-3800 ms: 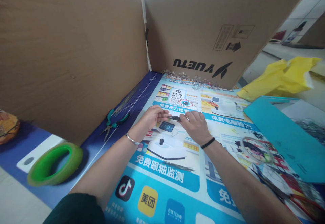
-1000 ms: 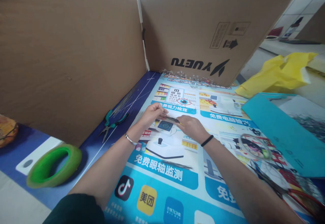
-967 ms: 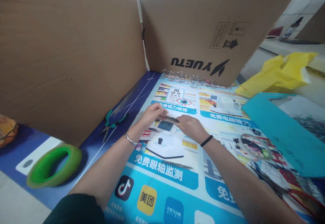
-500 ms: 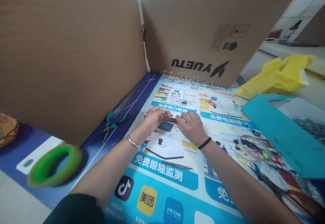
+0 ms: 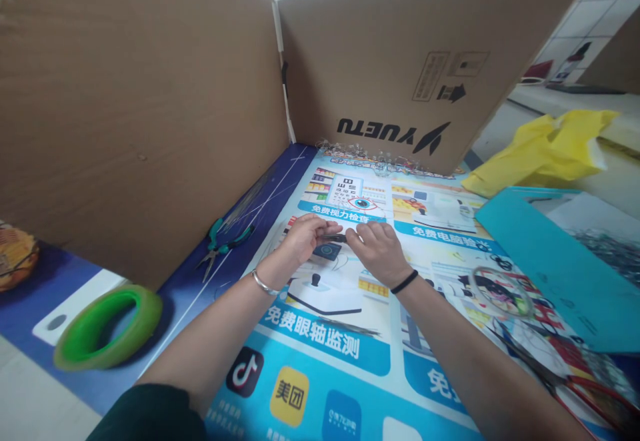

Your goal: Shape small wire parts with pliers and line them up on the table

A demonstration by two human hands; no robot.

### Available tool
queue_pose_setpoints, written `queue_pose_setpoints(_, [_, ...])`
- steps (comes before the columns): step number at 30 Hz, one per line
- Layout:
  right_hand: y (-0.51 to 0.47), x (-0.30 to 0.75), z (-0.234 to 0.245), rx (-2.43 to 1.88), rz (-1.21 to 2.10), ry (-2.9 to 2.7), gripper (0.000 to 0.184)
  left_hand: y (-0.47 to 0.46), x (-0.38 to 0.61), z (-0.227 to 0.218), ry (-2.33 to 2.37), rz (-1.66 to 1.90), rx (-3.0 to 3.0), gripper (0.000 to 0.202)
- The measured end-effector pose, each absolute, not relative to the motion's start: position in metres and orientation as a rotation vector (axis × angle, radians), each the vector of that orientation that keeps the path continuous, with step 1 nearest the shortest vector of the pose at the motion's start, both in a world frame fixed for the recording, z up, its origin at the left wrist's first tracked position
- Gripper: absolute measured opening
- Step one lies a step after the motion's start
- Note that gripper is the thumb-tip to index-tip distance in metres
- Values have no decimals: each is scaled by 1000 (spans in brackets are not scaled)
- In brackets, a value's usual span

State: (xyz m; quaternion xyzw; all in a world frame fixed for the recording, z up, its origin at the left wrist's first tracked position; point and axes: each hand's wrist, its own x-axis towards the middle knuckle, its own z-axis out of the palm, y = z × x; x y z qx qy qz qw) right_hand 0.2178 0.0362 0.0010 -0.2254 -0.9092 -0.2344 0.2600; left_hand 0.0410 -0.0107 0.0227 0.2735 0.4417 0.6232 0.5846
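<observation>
My left hand (image 5: 309, 234) is pinched on one end of a small thin dark piece (image 5: 334, 238), low over the printed mat (image 5: 375, 354). At the other end, my right hand (image 5: 376, 249) has its fingers curled round the piece. The two hands are close together with a small gap between the fingertips. What the piece is exactly cannot be made out; the fingers cover much of it. A bundle of thin dark wires (image 5: 347, 324) lies on the mat nearer to me.
Teal-handled pliers (image 5: 217, 248) and a green tape roll (image 5: 107, 328) lie at left. Cardboard walls (image 5: 150, 114) rise behind, with tangled clear bits (image 5: 380, 161) along their foot. At right are a wire coil (image 5: 501, 291), red-handled scissors (image 5: 560, 381), a turquoise box (image 5: 555, 268) and a yellow bag (image 5: 540, 148).
The fingers shift only slightly. My left fingertips reach a little further along the dark piece, while the right hand stays nearly in place. The rest looks the same.
</observation>
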Motion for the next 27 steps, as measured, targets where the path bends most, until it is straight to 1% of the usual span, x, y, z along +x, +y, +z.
queue_pose_setpoints(10, [34, 216, 2, -611, -772, -2424, 21, -11, 44, 19, 1022, 1476, 627, 12])
queue_pose_setpoints(16, [35, 216, 2, -603, -659, -2455, 22, -10, 43, 14, 1017, 1466, 646, 14])
queue_pose_setpoints(21, [35, 216, 2, -605, -680, -2455, 22, -9, 43, 13, 1029, 1459, 640, 14])
queue_pose_setpoints(27, [35, 216, 1, -616, -631, -2470, 21, -9, 42, 11, 1033, 1450, 640, 13])
